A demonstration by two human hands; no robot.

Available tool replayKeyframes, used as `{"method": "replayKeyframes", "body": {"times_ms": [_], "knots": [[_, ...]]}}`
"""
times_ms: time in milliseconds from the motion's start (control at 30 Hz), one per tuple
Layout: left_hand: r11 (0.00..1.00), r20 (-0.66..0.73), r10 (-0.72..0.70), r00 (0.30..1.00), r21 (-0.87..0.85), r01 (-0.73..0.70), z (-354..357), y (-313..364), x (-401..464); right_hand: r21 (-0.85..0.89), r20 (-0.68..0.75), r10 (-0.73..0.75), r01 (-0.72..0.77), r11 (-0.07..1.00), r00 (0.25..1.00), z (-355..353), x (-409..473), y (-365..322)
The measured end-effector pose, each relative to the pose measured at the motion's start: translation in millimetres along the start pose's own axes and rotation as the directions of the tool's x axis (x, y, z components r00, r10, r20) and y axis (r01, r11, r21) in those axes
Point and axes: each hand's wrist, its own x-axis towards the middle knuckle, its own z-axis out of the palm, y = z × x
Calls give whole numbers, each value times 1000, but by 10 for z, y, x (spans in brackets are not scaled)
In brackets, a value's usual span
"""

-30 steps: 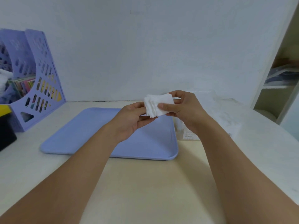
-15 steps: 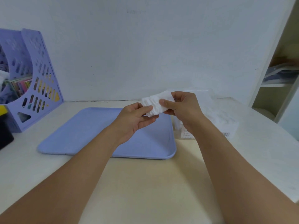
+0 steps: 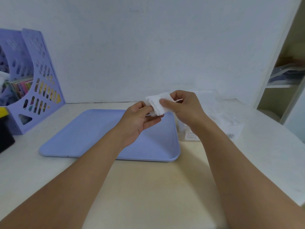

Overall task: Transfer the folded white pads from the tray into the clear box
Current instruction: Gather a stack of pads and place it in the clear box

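A small stack of folded white pads (image 3: pixel 156 103) is held in the air above the far right part of the blue tray (image 3: pixel 85 139). My right hand (image 3: pixel 184 108) pinches the stack from the right, thumb on its front face. My left hand (image 3: pixel 138 121) touches the stack's lower left edge with its fingertips. No pads lie on the tray's visible surface. The clear box (image 3: pixel 219 119) stands just right of the tray, partly hidden behind my right wrist, with white contents showing through its walls.
A purple perforated file holder (image 3: pixel 34 83) with papers stands at the back left against the wall. A black and yellow object (image 3: pixel 4 129) sits at the left edge. A shelf unit (image 3: pixel 283 80) rises on the right.
The stack has shifted slightly right and tilted, with my right hand taking more of it. My left fingers have slid down to its lower edge.
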Motion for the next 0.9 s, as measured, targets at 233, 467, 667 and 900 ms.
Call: {"method": "replayKeyframes", "body": {"times_ms": [233, 467, 667, 900], "knots": [[987, 74, -120, 990, -103, 127, 158, -10, -46, -25, 218, 73, -69, 997, 973, 171, -97, -46], [999, 41, -43, 998, 30, 42, 196, -83, -17, 103, 235, 126, -153, 983, 964, 223, -105, -104], [999, -10, 36, 999, 17, -36, 394, -115, 2, 14, 205, 186, -193, 981, 961, -154, -95, -193], [377, 391, 393, 832, 757, -534, 403, -379, -97, -37, 5, 339, -338, 940, 941, -730, -55, -248]]}}
